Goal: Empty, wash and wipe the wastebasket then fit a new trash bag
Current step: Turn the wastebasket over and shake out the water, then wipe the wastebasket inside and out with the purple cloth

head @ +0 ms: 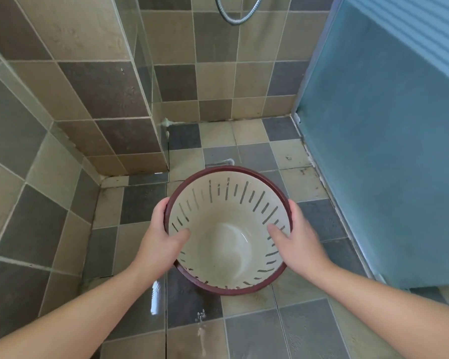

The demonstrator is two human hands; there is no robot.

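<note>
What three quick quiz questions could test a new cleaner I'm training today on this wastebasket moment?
1. True or false: a trash bag already lines the wastebasket.
2. Which hands hold the dark red rim? A) left hand only B) right hand only C) both
3. Fill in: overhead hangs a metal shower ____.

Key: 1 false, the inside is bare. 2 C, thumbs inside, fingers outside. 3 hose.

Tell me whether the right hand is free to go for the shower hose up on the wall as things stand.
Probably not yet. The right hand grips the wastebasket rim, thumb inside, and the left hand holds the other side. The shower hose hangs on the far wall with nothing in between, but the hand would first have to let go.
</note>
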